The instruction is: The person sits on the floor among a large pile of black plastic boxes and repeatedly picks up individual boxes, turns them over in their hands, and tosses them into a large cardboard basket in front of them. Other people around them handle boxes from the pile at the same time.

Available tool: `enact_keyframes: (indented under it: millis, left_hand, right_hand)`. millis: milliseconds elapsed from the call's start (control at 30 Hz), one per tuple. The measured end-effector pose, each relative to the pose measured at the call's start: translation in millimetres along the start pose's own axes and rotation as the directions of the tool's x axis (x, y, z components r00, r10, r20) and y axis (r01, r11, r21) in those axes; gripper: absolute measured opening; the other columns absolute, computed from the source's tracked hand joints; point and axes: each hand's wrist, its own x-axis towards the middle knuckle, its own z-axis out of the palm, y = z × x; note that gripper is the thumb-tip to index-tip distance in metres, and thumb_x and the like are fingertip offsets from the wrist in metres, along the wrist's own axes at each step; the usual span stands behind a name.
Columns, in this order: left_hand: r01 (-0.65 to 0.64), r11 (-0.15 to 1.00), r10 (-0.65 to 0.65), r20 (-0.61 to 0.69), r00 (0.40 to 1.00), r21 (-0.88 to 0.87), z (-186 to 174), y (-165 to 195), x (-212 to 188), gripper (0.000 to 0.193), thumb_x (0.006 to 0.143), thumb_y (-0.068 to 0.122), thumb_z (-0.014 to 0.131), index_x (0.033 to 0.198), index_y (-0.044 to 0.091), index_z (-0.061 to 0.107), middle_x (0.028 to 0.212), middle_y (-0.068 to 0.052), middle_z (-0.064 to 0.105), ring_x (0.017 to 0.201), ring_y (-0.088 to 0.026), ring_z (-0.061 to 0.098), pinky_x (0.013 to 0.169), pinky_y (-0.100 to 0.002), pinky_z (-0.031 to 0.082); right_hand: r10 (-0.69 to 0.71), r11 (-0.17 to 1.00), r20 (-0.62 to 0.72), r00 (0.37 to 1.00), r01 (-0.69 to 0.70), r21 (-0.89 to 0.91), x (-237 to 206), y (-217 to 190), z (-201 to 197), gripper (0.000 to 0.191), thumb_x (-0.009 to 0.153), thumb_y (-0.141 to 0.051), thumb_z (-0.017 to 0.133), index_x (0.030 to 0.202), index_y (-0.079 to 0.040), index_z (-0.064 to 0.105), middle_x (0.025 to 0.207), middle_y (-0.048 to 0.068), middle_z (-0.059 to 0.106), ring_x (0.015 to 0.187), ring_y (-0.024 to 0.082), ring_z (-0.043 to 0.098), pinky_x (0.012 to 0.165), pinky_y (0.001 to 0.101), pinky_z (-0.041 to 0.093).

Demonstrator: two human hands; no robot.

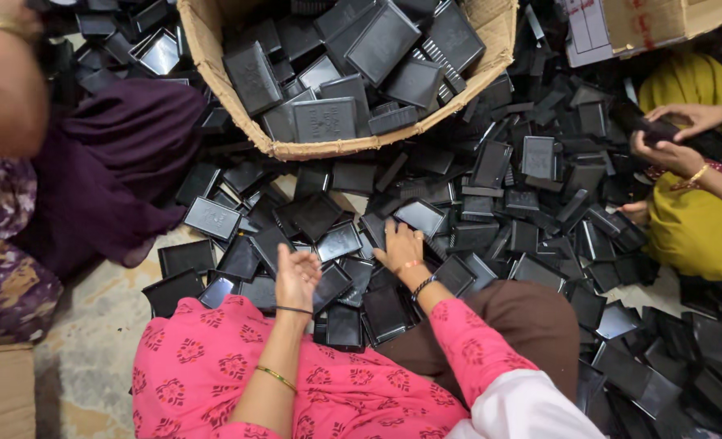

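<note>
Two hands worked: right hand [399,246] lay flat on black trays [340,242]; left hand [297,276] hovered just beside, spread, empty.

— What is underfoot here?
— A mottled grey stone floor [93,341], bare only toward its near left corner.
— Any furniture?
— None; a cardboard box [3,390] sits at that corner. Soft, even light, no hard shadows.

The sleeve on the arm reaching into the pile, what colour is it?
Pink sleeve with small red flower-like prints, seen in the head view.
</note>
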Motion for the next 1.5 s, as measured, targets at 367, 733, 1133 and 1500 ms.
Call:
enact_keyframes:
  millis: [367, 733, 1133, 1500]
  left_hand:
    - [0.245, 0.969, -0.203, 0.505, 0.839, -0.016, 60.2, 21.6, -65.0, 0.049, 0.096, 0.040, 0.065, 0.132, 0.009, 0.055, 0.117, -0.009, 0.069, 0.106, -0.022, 0.066, 0.093, -0.040, 0.053]
    - [0.042, 0.997, -0.026, 0.227, 0.974, -0.067, 58.9, 37.3, -63.5, 0.044, 0.097, 0.030, 0.063, 0.139, 0.019, 0.055, 0.108, -0.011, 0.069, 0.092, -0.026, 0.070, 0.074, -0.044, 0.060]
    - [0.008, 0.984, -0.058, 0.282, 0.958, 0.176, 57.7, -12.8, -57.0, 0.046, 0.101, 0.032, 0.074, 0.130, -0.002, 0.065, 0.110, -0.006, 0.071, 0.096, -0.015, 0.068, 0.082, -0.030, 0.058]
    - [0.045, 0.999, -0.047, 0.157, 0.987, 0.012, 71.7, 37.7, -75.6, 0.083, 0.095, 0.072, 0.028, 0.144, 0.012, 0.056, 0.120, -0.008, 0.069, 0.103, -0.021, 0.068, 0.092, -0.037, 0.056]
  right_hand:
    - [-0.323, -0.388, 0.476, 0.818, -0.573, 0.722, -91.5, -37.9, -64.1, 0.036, 0.098, -0.035, 0.058, 0.128, -0.017, 0.054, 0.107, 0.019, 0.071, 0.086, 0.032, 0.075, 0.075, 0.0426, 0.061]
    - [0.191, 0.981, -0.067, 0.979, -0.194, -0.026, 74.7, 97.7, -29.6, 0.058, 0.061, -0.032, 0.086, 0.108, -0.005, 0.067, 0.110, 0.022, 0.068, 0.100, 0.044, 0.065, 0.083, 0.0614, 0.050]
    - [-0.282, 0.720, -0.455, 0.845, 0.500, 0.481, -107.4, -63.9, -76.6, 0.047, 0.069, -0.013, 0.080, 0.106, 0.000, 0.056, 0.121, 0.029, 0.063, 0.109, 0.043, 0.061, 0.091, 0.0461, 0.050]
    - [-0.228, 0.182, -0.058, 0.972, 0.101, 0.978, -118.3, -87.7, -87.4, 0.057, 0.085, -0.010, 0.080, 0.135, 0.001, 0.056, 0.124, 0.008, 0.064, 0.118, 0.012, 0.061, 0.102, 0.0283, 0.049]
